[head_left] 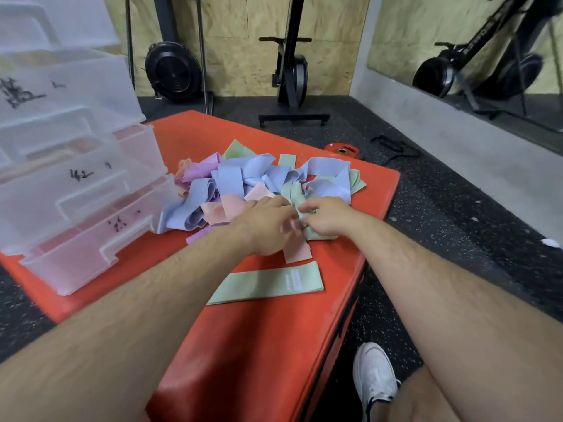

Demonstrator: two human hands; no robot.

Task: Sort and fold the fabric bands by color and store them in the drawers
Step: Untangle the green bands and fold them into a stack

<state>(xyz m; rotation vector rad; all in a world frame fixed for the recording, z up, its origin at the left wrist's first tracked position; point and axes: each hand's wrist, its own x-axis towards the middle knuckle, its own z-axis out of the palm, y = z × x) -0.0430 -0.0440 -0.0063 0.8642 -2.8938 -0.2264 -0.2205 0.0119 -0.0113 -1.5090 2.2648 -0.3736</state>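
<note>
Currently: fingers (307, 221) of the right hand (327, 216) are curled, pinching a crumpled green band (296, 192) at the pile's near edge. The left hand (264, 228) sits just beside it, bent over a peach band (297, 250); it's blurred, so I cannot tell if it grips. The pile (253, 178) is tangled blue, purple, peach and green. A flat green band (268, 284) lies alone, just nearer than the pile. Clear drawers (82, 193) stand left of the pile, the lower ones pulled out. All on the orange worktop (243, 345).
</note>
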